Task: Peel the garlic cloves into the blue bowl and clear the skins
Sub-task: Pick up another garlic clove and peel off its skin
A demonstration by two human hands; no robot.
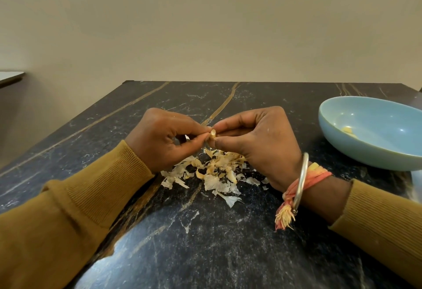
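Observation:
A small garlic clove (213, 134) is pinched between the fingertips of both hands above the middle of the black marble table (205, 231). My left hand (164, 139) pinches it from the left, my right hand (258, 142) from the right. Only the clove's pale tip shows between the fingers. Below the hands lies a pile of dry garlic skins (214, 173) on the table. The blue bowl (374, 151) stands at the right, with peeled pale cloves (349, 131) lying inside it.
The table's far edge runs along a beige wall. Its left edge falls away diagonally toward the floor. A pale object (416, 183) peeks in at the right edge, just below the bowl. A white surface (10, 77) shows at far left.

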